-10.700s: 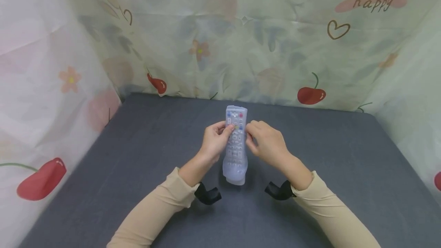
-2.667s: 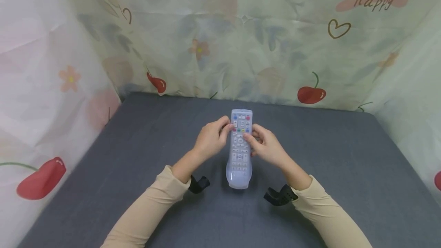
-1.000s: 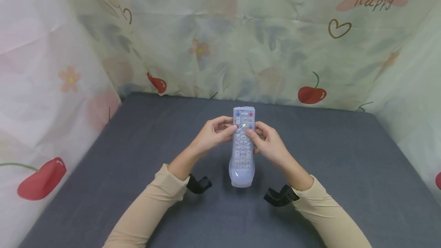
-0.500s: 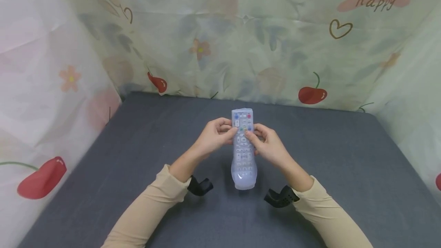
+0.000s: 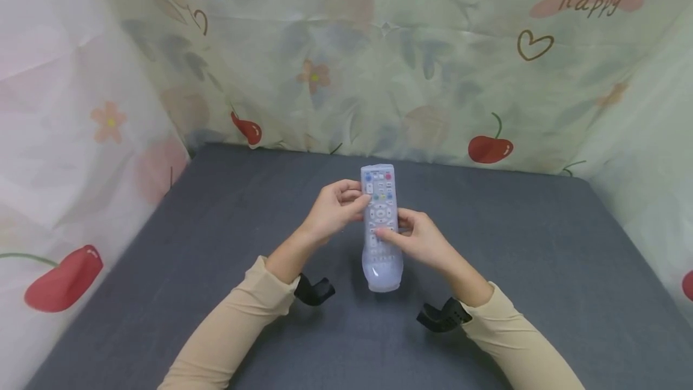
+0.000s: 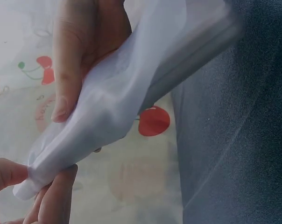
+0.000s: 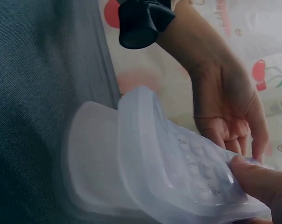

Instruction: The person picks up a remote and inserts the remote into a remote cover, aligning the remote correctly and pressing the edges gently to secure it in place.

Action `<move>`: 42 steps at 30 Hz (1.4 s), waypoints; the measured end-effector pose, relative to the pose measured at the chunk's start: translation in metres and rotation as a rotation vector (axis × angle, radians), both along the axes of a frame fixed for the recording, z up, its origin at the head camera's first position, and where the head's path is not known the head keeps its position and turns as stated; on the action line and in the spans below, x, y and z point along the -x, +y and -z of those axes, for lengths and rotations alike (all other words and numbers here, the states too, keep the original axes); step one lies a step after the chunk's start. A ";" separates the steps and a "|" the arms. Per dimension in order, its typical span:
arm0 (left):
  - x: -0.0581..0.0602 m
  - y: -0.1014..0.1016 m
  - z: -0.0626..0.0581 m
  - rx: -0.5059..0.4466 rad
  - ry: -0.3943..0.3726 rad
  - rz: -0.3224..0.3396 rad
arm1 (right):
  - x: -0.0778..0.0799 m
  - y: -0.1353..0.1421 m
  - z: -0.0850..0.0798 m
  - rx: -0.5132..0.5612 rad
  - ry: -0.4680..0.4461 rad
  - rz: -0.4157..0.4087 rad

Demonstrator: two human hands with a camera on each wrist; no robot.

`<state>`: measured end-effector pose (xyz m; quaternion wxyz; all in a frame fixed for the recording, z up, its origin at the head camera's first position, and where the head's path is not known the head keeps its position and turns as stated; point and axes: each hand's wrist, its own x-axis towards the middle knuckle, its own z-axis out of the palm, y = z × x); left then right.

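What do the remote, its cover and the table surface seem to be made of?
Cover: probably silicone or soft plastic; translucent, slightly glossy, flaring loosely at one end.
Remote: likely hard plastic; its exposed end looks pale, smooth and firm-edged.
Table surface: apparently fabric; dark, matte, with a fine woven grain.

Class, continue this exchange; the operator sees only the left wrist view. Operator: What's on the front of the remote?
Observer: The head view shows rows of buttons on the remote.
Operator: Where does the right thumb rest on them?
Observer: In the head view, it lies just below the round button cluster.
Operator: Anything worn on the left wrist?
Observer: Yes, a black fitting, seen in the head and right wrist views.
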<state>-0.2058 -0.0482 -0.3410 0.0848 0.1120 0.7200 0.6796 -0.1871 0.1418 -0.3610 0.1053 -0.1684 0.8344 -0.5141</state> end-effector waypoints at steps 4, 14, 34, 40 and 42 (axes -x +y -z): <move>0.001 0.000 0.000 0.019 -0.020 0.018 | -0.001 0.001 -0.003 -0.003 -0.015 -0.008; -0.005 0.009 0.005 0.111 0.001 0.002 | 0.000 0.003 -0.007 -0.019 0.006 -0.037; -0.008 0.014 0.013 0.131 0.044 -0.091 | 0.015 0.010 -0.030 -0.024 0.187 0.199; -0.010 0.015 0.014 0.136 0.044 -0.101 | 0.011 0.008 -0.032 -0.121 0.346 0.185; -0.011 0.015 0.013 0.136 0.060 -0.100 | 0.009 0.007 -0.032 -0.150 0.409 0.183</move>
